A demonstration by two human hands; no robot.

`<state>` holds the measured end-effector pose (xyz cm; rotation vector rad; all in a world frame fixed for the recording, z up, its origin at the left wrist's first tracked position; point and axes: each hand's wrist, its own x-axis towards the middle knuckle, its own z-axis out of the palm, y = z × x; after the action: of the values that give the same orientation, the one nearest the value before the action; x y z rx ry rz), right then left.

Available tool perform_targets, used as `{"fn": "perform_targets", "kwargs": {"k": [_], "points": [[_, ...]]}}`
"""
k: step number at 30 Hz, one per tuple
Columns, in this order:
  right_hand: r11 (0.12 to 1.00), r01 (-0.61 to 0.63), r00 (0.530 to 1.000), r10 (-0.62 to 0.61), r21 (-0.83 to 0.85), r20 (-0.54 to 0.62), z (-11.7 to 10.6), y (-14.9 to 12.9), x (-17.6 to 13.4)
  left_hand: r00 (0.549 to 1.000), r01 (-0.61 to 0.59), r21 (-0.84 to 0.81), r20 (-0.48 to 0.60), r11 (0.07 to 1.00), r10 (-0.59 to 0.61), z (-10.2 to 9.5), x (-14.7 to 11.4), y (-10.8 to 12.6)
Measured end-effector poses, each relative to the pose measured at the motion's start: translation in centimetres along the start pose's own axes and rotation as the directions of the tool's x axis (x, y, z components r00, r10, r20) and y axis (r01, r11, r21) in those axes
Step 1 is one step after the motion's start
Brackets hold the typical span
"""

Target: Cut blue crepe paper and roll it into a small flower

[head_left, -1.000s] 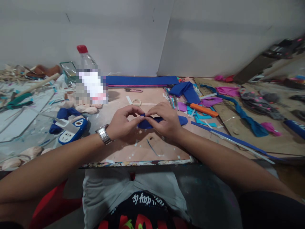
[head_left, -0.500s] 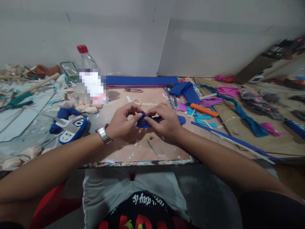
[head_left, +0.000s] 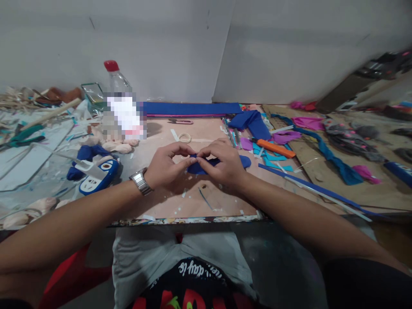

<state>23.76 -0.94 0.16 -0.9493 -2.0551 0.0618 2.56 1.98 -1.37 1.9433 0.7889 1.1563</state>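
Note:
A piece of blue fabric (head_left: pixel 195 168) is pinched between my two hands over the middle of the board. My left hand (head_left: pixel 169 164), with a metal watch (head_left: pixel 140 181) at the wrist, grips its near end between thumb and fingertips. Thumb and fingers of my right hand (head_left: pixel 223 163) close on the same fabric, fingertips against those of the left. The fabric's other end shows beyond my right hand. Behind the hands lie a tape ring (head_left: pixel 184 137) and small pink-handled thread snips (head_left: pixel 180 122). My fingers hide much of the fabric.
A red-capped bottle (head_left: pixel 111 66) stands at the back left, near a blue and white power strip (head_left: pixel 99 177). An orange cutter knife (head_left: pixel 276 148) lies on scraps at right. A long blue strip (head_left: pixel 193 108) lies along the wall. Green-handled pliers (head_left: pixel 27 136) sit far left.
My left thumb and fingers have shifted slightly right, and the fingertips of both hands now meet over the blue fabric, covering more of it. My right hand has hardly moved.

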Motion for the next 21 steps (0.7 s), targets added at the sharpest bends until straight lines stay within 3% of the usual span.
{"fn": "perform_targets", "kwargs": {"k": [12, 21], "points": [[0.999, -0.050, 0.999, 0.050, 0.017, 0.000, 0.17, 0.32, 0.01, 0.997, -0.066, 0.059, 0.042, 0.996, 0.064, -0.34, 0.12, 0.47], [0.999, -0.022, 1.000, 0.022, 0.029, -0.002, 0.20, 0.43, -0.06, 0.998, 0.035, -0.170, 0.049, 0.985, -0.027, 0.00, 0.25, 0.13]]}}
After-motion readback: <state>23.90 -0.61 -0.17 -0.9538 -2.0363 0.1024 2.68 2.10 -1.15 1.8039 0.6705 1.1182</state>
